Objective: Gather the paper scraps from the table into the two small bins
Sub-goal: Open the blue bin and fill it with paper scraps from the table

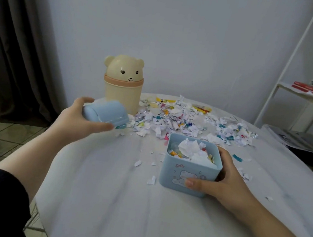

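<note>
A small square blue bin [188, 174] with a bear print stands near the table's middle, heaped with paper scraps. My right hand [221, 178] grips its right side, thumb on the front face. My left hand [77, 120] holds the bin's blue domed lid [105, 111] tilted above the table's left edge. A cream bear-shaped bin [123, 85] stands upright behind the lid with its head lid on. A wide spread of white and coloured paper scraps [175, 119] lies across the far half of the round white table [110, 202]. Single scraps [151, 179] lie left of the blue bin.
A white ladder shelf [288, 76] with red and folded items stands at the right. A stack of papers [296, 139] lies beyond the table's right edge. A dark curtain [16, 40] hangs at the left over a tiled floor.
</note>
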